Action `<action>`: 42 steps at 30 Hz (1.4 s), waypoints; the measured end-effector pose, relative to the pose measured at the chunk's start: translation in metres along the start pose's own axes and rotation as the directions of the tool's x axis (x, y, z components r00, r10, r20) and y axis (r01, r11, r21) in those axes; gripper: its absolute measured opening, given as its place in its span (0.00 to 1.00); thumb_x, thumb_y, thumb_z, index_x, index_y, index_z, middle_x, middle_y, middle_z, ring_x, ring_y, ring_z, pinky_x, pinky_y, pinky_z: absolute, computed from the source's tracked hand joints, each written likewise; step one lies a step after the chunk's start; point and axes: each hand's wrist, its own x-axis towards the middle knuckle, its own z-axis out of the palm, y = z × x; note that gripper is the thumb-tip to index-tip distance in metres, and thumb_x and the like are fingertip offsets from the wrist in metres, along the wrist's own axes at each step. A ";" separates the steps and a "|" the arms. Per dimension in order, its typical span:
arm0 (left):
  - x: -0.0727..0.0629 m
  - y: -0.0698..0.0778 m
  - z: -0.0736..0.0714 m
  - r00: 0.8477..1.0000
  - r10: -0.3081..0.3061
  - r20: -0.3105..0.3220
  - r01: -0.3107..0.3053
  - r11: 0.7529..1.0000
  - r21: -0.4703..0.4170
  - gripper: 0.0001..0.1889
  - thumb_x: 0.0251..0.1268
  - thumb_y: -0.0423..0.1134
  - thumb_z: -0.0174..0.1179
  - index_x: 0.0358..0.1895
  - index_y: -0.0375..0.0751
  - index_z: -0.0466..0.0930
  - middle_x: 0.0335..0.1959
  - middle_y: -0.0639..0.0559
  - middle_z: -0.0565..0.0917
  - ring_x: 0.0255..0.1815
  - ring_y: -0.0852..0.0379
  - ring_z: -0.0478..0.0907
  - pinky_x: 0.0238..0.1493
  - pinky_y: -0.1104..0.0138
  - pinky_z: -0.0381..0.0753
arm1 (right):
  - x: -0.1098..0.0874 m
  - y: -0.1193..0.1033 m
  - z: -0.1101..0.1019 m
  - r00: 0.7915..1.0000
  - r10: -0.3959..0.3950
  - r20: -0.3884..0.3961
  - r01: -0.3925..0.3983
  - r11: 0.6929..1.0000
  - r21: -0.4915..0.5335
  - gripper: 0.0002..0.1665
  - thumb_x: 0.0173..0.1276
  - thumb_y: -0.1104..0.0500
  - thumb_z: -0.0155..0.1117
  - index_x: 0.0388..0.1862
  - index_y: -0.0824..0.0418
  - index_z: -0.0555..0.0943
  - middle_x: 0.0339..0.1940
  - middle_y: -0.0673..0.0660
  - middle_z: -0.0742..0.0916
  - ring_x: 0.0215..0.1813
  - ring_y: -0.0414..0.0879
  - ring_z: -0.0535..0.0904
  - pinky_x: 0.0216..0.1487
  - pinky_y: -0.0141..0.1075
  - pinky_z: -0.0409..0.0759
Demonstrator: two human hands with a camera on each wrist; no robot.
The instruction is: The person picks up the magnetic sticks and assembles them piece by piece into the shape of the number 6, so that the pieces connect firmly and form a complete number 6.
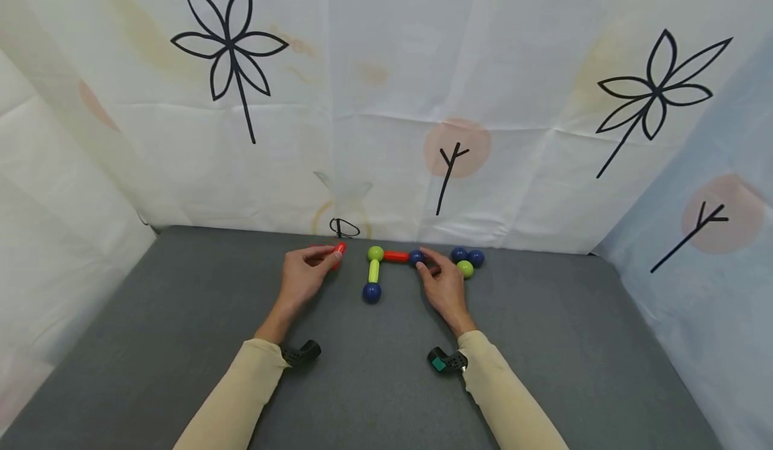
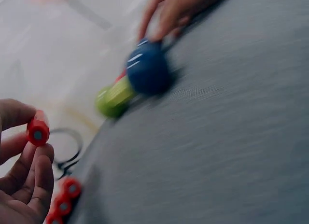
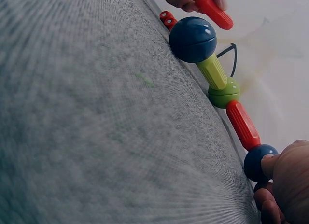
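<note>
The left hand [image 1: 302,275] pinches a short red ribbed plastic-looking rod [image 3: 216,13] near more red rods [image 2: 63,203]; a slack pinch could drop it. Rightward, a glossy lime-green ball [image 1: 376,254] joins a lime-green ribbed rod [image 1: 374,272] and another red ribbed rod [image 1: 396,257]. The right hand [image 1: 445,289] pinches the glossy dark-blue end ball [image 1: 416,257]; tugging might part the joint, and a stray knuckle might roll the loose balls [image 1: 476,258] beyond.

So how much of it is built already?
Joined already: green ball, green stick, red stick, and a blue ball at each end. In hand: the left hand pinches another red stick; the right hand holds one end's blue ball. Probably left: three spare balls and the other red sticks.
</note>
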 end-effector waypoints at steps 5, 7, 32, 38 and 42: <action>-0.023 0.002 0.015 0.999 0.018 0.043 -0.019 1.000 0.006 0.13 0.66 0.38 0.71 0.48 0.35 0.89 0.37 0.45 0.89 0.35 0.53 0.83 0.35 0.70 0.79 | 0.000 -0.002 0.001 1.000 0.000 0.005 0.000 1.000 -0.009 0.19 0.70 0.63 0.69 0.59 0.61 0.85 0.50 0.61 0.89 0.34 0.48 0.83 0.33 0.36 0.78; -0.032 0.002 0.021 0.999 0.022 0.044 -0.022 1.000 0.003 0.13 0.66 0.39 0.70 0.48 0.35 0.89 0.36 0.46 0.89 0.35 0.54 0.83 0.35 0.70 0.80 | 0.000 -0.002 0.001 1.000 0.000 0.007 0.000 1.000 -0.011 0.18 0.70 0.63 0.69 0.59 0.61 0.85 0.51 0.61 0.89 0.34 0.49 0.83 0.34 0.36 0.79; -0.082 0.013 0.048 0.995 -0.098 0.036 0.095 0.991 0.092 0.08 0.59 0.40 0.72 0.38 0.40 0.90 0.23 0.57 0.85 0.21 0.62 0.81 0.23 0.69 0.78 | 0.001 -0.003 0.001 1.000 0.006 0.012 -0.006 1.000 -0.012 0.19 0.70 0.63 0.70 0.60 0.60 0.85 0.51 0.60 0.88 0.34 0.48 0.82 0.34 0.35 0.78; -0.082 0.013 0.048 0.992 -0.118 0.035 0.115 0.991 0.071 0.07 0.59 0.38 0.70 0.37 0.38 0.90 0.22 0.55 0.85 0.18 0.61 0.82 0.21 0.67 0.80 | 0.000 -0.001 0.000 1.000 0.017 0.016 -0.017 1.000 -0.010 0.19 0.70 0.63 0.69 0.60 0.60 0.85 0.51 0.60 0.88 0.35 0.48 0.81 0.34 0.35 0.77; -0.082 0.013 0.048 0.992 -0.116 0.041 0.114 0.991 0.068 0.08 0.60 0.38 0.70 0.38 0.38 0.89 0.22 0.55 0.85 0.18 0.61 0.82 0.21 0.67 0.81 | 0.000 -0.001 0.000 1.000 0.025 0.020 -0.024 1.000 -0.016 0.19 0.71 0.63 0.69 0.61 0.60 0.84 0.51 0.60 0.88 0.35 0.48 0.81 0.34 0.34 0.77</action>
